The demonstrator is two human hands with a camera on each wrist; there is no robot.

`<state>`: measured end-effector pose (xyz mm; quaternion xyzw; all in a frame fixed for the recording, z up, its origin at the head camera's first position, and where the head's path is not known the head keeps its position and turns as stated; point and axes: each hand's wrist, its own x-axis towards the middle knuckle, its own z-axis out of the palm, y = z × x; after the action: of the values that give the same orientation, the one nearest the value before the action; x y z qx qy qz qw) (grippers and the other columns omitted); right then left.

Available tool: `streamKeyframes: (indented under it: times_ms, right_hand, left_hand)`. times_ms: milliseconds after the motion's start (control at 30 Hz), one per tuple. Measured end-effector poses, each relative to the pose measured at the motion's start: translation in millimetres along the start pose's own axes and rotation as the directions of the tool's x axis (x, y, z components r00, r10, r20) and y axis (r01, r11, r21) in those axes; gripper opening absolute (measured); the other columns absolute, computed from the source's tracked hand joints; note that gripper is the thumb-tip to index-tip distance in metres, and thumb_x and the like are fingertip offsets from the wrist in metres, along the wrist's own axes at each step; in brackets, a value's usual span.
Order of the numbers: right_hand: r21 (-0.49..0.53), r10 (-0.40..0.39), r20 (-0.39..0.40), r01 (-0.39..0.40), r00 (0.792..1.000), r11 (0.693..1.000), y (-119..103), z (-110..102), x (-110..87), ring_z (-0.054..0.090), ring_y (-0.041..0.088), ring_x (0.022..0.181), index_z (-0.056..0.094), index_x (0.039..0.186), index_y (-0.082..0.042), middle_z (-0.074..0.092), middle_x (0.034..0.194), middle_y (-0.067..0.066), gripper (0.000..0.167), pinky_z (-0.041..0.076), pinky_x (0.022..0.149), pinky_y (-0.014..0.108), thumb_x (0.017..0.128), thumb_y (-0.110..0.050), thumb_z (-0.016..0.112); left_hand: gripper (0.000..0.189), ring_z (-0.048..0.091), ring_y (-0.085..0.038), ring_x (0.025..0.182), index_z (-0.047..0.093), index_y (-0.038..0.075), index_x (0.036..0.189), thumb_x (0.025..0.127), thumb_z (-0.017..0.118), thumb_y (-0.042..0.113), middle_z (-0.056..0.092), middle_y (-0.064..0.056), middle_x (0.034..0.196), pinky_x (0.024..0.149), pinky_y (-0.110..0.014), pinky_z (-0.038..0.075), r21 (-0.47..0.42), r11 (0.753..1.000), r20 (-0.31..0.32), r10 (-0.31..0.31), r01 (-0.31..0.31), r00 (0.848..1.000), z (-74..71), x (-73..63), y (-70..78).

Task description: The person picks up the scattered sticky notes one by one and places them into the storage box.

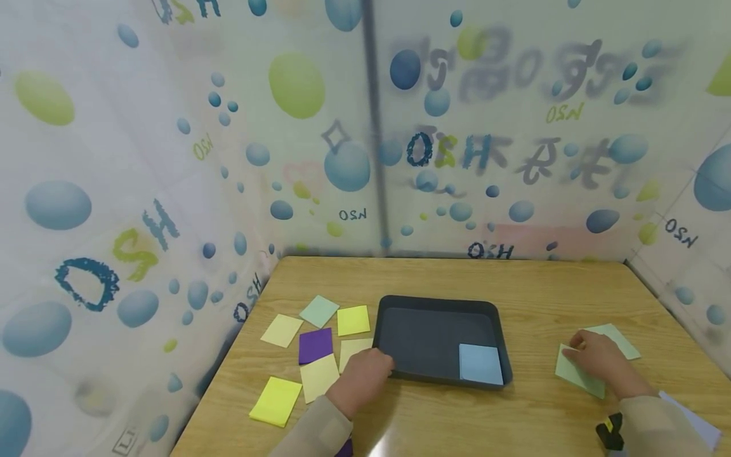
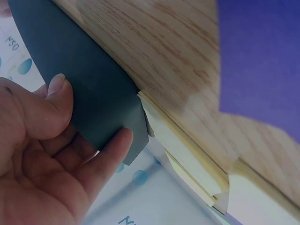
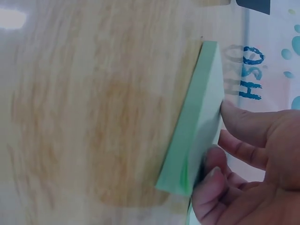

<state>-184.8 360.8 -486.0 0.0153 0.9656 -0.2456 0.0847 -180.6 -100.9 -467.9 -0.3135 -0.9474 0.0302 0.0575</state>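
Left sheet (image 1: 143,355): pale, bubble-printed, with large H2O lettering running backwards (and a small boxed "LI" low down).
Sticky pads: yellow (image 1: 276,401), cream, mint and purple, spread left of the tray.
Left hand (image 1: 362,377): pinches the tray's near left corner.
Tray (image 1: 419,336): dark, a blue pad (image 1: 481,364) in its near right corner.
Back sheet (image 1: 491,216): more reversed H2O; grey characters, blurred.
Table (image 1: 542,412): light wood grain, meeting the sheets.
Right hand (image 1: 596,358): fingers bent against a light-green pad (image 1: 594,385) right of the tray; whether gripping, cannot tell.
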Motion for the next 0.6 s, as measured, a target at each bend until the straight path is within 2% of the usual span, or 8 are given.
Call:
streamKeyframes:
  times_ms: [133, 367, 600]
  right_hand:
    - [0.015, 0.013, 0.019, -0.013, 1.0, 1.0, 1.5, -0.1, 1.8, 0.061, 0.049, 0.097, 0.057, 0.107, 0.011, 0.06, 0.11, 0.04, 0.041, 0.053, 0.076, 0.051, 0.098, -0.028, 0.063]
    - [0.001, -0.016, -0.007, 0.016, 1.0, 1.0, 3.2, 1.0, 6.1, 0.063, 0.043, 0.092, 0.058, 0.1, 0.01, 0.063, 0.103, 0.035, 0.034, 0.053, 0.075, 0.05, 0.097, -0.023, 0.065]
    - [-0.031, -0.031, -0.006, 0.03, 1.0, 0.999, 3.4, 1.0, 7.8, 0.057, 0.028, 0.08, 0.055, 0.097, 0.012, 0.063, 0.09, 0.026, 0.036, 0.05, 0.069, 0.043, 0.097, -0.022, 0.065]
  left_hand:
    - [0.014, 0.065, -0.011, 0.067, 0.075, 0.017, 0.08, 0.09, 0.071, 0.009, 0.071, 0.002, 0.074, 0.055, -0.027, 0.054, -0.001, 1.0, -0.002, -0.001, 0.0, 1.0, 1.8, 1.0, -0.5]
    - [0.013, 0.065, -0.012, 0.066, 0.075, 0.018, 0.079, 0.089, 0.072, 0.01, 0.071, 0.002, 0.074, 0.053, -0.027, 0.053, -0.009, 1.0, -0.029, -0.001, 0.001, 1.0, 4.5, 0.9, -2.4]
    - [0.013, 0.065, -0.011, 0.066, 0.076, 0.018, 0.079, 0.089, 0.072, 0.01, 0.072, 0.002, 0.074, 0.053, -0.026, 0.052, -0.011, 1.0, -0.04, 0.005, -0.006, 0.999, 3.9, 0.0, -3.2]
